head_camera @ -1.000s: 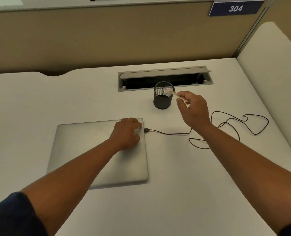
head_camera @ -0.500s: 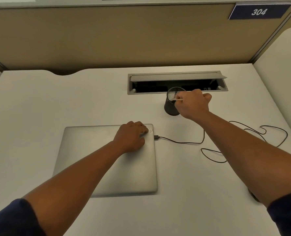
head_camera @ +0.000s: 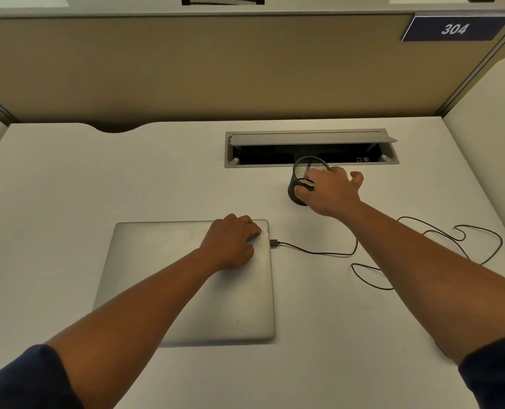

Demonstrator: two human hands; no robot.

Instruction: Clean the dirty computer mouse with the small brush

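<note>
My right hand (head_camera: 329, 190) reaches over the rim of a black mesh cup (head_camera: 300, 172) at the back of the desk. Thumb and forefinger pinch a short pale bit of the small brush (head_camera: 308, 181); the rest of it is hidden by the fingers and the cup. My left hand (head_camera: 230, 240) rests knuckles up, fingers curled together, on the far right corner of a closed silver laptop (head_camera: 171, 290) and holds nothing. A thin black cable (head_camera: 319, 253) runs from the laptop's right edge under my right forearm. The mouse itself is not visible.
An open grey cable hatch (head_camera: 310, 137) is set into the white desk (head_camera: 68, 202) just behind the cup. Loose loops of the cable (head_camera: 475, 246) lie at the right. Tan partition walls close off the back, with a "304" sign (head_camera: 453, 29) at the upper right.
My right hand has moved forward and down from beside the cup to over its rim, and the brush handle that stuck out is now mostly hidden. My left hand has stayed on the laptop.
</note>
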